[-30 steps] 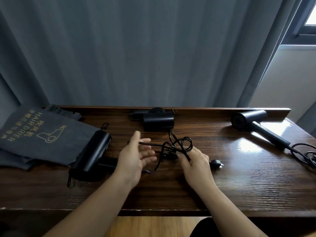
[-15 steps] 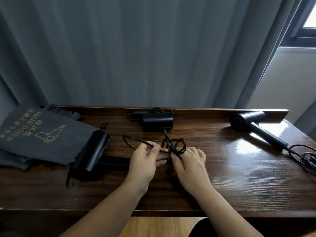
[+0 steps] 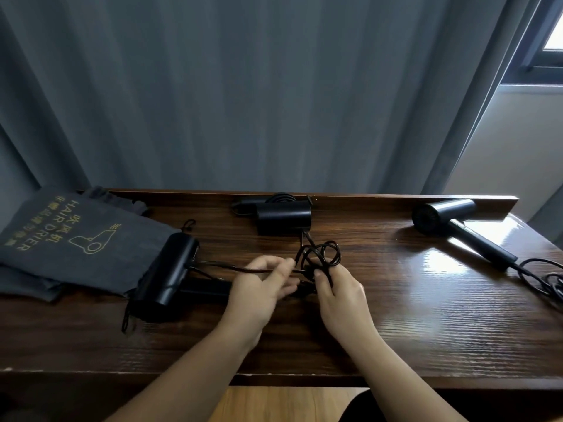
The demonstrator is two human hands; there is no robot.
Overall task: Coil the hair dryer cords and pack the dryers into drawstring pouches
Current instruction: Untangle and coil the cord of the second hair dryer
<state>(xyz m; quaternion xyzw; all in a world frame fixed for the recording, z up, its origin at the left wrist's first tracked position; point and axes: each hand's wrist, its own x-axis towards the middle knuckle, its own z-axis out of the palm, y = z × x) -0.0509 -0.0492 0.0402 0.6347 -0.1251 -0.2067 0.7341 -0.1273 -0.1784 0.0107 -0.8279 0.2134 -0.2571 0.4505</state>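
Since half a second ago both hands have drawn closer over the cord (image 3: pixel 318 257); left hand (image 3: pixel 262 284) grip pinched on a straight run toward the near dryer (image 3: pixel 166 275); right hand (image 3: pixel 336 287) grip clamped on the loops; pouch (image 3: pixel 70 239) lies left on the tabletop (image 3: pixel 426 315).

A long dark wooden table (image 3: pixel 426 324) stands before a grey pleated curtain (image 3: pixel 243 86). On its left end lies a stack of grey fabric drawstring pouches (image 3: pixel 61 248). Just right of them lies a black hair dryer (image 3: pixel 167 274), its handle pointing right. A second black hair dryer (image 3: pixel 283 217) lies at the back centre, a third black hair dryer (image 3: pixel 451 226) at the back right. Both hands meet near the table's centre, the left hand (image 3: pixel 259 287) beside the right hand (image 3: pixel 338 293), on a looped black cord (image 3: pixel 320 254).
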